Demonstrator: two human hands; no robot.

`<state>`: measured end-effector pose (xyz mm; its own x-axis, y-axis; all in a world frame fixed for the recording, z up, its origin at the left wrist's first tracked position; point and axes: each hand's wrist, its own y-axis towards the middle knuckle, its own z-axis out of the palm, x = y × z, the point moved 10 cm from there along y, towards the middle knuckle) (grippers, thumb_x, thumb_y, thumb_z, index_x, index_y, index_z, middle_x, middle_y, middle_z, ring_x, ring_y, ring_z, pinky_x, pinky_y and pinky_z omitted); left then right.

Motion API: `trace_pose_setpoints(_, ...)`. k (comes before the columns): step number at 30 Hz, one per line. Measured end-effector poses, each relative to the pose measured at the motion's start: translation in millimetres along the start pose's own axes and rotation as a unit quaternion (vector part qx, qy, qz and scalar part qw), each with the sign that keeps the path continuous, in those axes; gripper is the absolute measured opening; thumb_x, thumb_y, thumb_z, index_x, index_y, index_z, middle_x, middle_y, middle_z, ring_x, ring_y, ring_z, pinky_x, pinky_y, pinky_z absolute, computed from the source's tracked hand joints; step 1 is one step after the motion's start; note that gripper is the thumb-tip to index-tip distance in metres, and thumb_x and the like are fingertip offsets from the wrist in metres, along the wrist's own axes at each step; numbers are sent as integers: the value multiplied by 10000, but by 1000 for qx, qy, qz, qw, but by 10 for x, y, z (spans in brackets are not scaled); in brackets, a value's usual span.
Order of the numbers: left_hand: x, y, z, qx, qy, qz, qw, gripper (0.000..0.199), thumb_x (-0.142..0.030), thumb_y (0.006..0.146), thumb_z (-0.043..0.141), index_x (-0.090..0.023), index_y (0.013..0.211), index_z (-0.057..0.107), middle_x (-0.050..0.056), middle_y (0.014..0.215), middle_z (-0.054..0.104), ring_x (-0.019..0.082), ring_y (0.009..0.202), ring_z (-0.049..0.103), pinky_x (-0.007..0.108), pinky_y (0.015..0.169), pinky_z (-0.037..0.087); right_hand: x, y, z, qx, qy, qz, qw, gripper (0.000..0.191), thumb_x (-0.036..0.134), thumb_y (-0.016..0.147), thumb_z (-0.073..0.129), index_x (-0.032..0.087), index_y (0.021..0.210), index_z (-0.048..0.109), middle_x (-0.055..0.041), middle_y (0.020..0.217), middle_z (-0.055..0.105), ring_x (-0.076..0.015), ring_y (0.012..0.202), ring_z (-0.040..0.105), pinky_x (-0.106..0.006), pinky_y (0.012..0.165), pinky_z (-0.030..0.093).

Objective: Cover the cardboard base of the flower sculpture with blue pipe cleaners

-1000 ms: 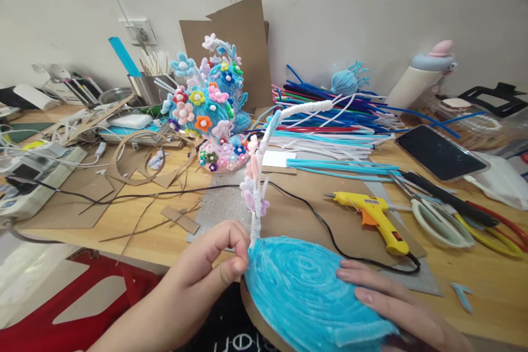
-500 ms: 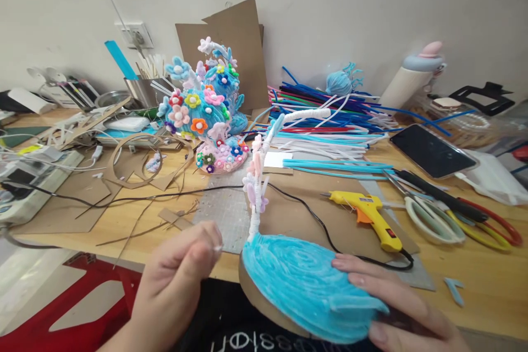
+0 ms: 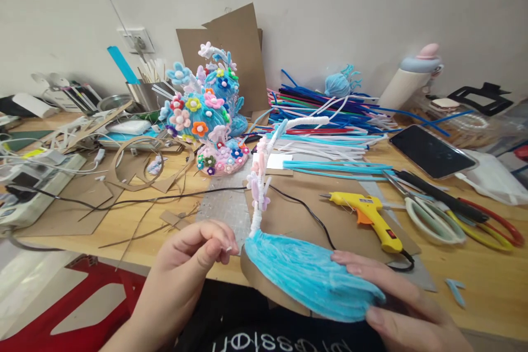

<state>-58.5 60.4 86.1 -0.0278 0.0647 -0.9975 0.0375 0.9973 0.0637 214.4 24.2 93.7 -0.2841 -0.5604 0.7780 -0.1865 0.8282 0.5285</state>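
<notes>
My right hand (image 3: 408,302) grips the edge of a blue oval base (image 3: 305,275) wound from pipe cleaners, with cardboard showing beneath it. From the base's far left end rises a white-wrapped stem (image 3: 256,220), bent to the right at its top, with pink and lilac flowers along it. My left hand (image 3: 198,264) is closed in a pinch just left of the base, apart from it. A tiny whitish bit shows at its fingertips, too small to name.
A yellow glue gun (image 3: 367,214) lies on cardboard, its black cord crossing the table. Scissors (image 3: 433,220) and a phone (image 3: 433,151) are at the right. Behind stand a flower-covered craft (image 3: 202,115) and heaped pipe cleaners (image 3: 322,115). A power strip (image 3: 41,198) sits at the left.
My left hand has moved slightly right, and its fingertips have turned to show the whitish bit. The blue base has tilted to a flatter angle in my right hand.
</notes>
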Motion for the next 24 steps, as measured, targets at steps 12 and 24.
trace_pose_setpoints(12, 131, -35, 67, 16, -106, -47, 993, 125, -342, 917, 628, -230, 890, 676, 10, 800, 584, 129, 725, 500, 227, 657, 405, -35, -40, 24, 15, 19, 12, 1000, 347, 259, 855, 725, 384, 1179, 724, 0, 1092, 791, -247, 978, 754, -225, 764, 646)
trace_pose_setpoints(24, 72, -21, 232, 78, -162, -30, 983, 308, -353, 952, 509, -206, 684, 467, -7, 701, 459, 154, 693, 405, 279, 669, 347, -1, -31, 13, 21, -12, -2, 1000, 347, 277, 865, 705, 383, 1195, 715, 1, 1075, 797, -241, 956, 764, -226, 762, 650)
